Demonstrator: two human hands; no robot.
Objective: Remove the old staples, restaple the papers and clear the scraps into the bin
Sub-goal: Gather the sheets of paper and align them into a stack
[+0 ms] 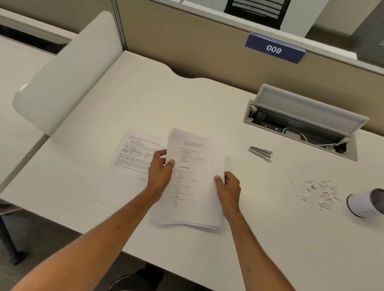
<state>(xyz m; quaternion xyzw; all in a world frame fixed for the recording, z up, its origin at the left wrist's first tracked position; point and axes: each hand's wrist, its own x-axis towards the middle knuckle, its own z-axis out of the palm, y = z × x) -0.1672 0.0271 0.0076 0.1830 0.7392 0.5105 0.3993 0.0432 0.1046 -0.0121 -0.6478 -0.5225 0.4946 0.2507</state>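
A stack of printed papers (194,181) is lifted off the white desk (271,238) at its middle. My left hand (161,170) grips the stack's left edge and my right hand (228,187) grips its right edge. Under and left of the stack lies another printed sheet (134,158), flat on the desk. A small silver stapler (260,152) lies to the right of the papers, untouched. Further right, several white paper scraps (319,193) are scattered on the desk. Beside them a small mesh bin (372,202) lies on its side, its mouth facing right.
An open cable tray (303,129) with a raised lid sits in the desk at the back right. A beige partition (197,48) with a "009" label runs along the back. A white divider panel (62,78) stands on the left. A chair base (8,239) shows below left.
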